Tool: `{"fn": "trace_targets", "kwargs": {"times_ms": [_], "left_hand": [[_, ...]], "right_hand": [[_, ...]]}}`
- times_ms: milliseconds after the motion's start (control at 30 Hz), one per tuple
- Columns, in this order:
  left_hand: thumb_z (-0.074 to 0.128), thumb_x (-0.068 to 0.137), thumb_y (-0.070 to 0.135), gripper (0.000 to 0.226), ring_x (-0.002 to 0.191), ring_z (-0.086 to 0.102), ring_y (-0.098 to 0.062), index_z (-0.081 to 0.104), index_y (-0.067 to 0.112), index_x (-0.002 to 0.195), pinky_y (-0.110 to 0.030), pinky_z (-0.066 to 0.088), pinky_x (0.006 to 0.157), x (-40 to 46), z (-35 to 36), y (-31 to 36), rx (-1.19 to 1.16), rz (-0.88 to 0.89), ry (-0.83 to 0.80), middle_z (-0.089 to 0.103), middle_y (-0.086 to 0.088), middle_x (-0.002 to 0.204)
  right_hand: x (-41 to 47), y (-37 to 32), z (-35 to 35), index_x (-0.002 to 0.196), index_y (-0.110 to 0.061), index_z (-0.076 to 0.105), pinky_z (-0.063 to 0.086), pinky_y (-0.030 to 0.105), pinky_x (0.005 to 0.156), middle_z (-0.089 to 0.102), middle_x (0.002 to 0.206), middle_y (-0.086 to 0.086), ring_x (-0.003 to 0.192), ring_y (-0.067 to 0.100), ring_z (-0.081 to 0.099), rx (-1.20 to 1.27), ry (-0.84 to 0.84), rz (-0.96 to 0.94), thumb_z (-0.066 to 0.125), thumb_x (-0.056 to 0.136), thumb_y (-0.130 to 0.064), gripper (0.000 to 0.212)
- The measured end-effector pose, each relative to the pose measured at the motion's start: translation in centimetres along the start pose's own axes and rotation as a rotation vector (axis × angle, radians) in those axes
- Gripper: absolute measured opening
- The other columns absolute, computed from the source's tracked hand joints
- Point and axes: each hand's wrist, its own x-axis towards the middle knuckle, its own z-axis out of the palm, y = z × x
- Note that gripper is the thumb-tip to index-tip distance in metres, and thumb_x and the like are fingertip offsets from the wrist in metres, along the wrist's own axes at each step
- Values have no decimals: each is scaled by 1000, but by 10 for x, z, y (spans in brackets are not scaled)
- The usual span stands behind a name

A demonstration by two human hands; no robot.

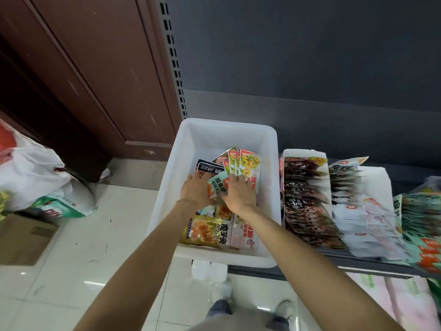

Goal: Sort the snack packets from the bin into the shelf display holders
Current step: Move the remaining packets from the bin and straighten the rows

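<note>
White plastic bin point(202, 132) on the shelf edge, with both hands reaching in from the near side. Left hand point(194, 189) and right hand point(238, 191) lie side by side over the loose snack packets point(241, 163), flanking a teal packet point(217, 187) that stands tilted between them, its long axis running roughly away from the person. Fingers of both hands are spread over the pile and touch the packets; whether any packet is actually pinched cannot be told. Display holders point(304, 155) stand just right of the bin, already part-filled with upright rows. Judged from this layout, the right hand is nearer the holders, so a transfer would travel rightward over the bin wall.
</note>
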Motion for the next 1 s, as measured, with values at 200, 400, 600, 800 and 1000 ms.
{"fn": "trace_targets", "kwargs": {"times_ms": [200,400,600,800,1000], "left_hand": [[69,80,42,54,116,44,-24,52,21,127,-37,34,98,-1,-13,-17,-94,152,202,53,-4,121],[68,85,28,9,81,65,-10,62,26,92,-13,48,63,-36,-54,-15,-749,277,65,67,11,95],[66,82,12,14,90,69,-15,67,16,96,-23,56,71,-72,-75,9,-1096,354,-42,73,5,96],[71,75,15,16,86,70,-15,71,17,91,-23,55,73,-101,-94,77,-1229,385,-34,74,3,91],[75,77,12,9,68,65,-4,70,18,81,-17,51,65,-110,-94,201,-1115,496,182,71,7,71]], "right_hand": [[5,2,-20,112,-4,60,47,19,64,66,104,4,70,9,60,612,-7,106,62,91,-27,31],[-36,24,-59,96,-18,70,54,39,86,72,102,1,99,19,66,1294,87,185,66,88,-28,14],[-77,47,-92,97,-15,71,54,27,70,74,97,2,87,12,68,1442,60,130,62,90,-22,14],[-117,103,-116,109,-16,63,49,18,46,73,96,-1,79,11,68,1437,-37,-22,72,74,-26,38],[-171,208,-142,100,-16,66,53,17,50,74,93,-1,81,15,70,1459,393,85,80,69,-26,36]]}}
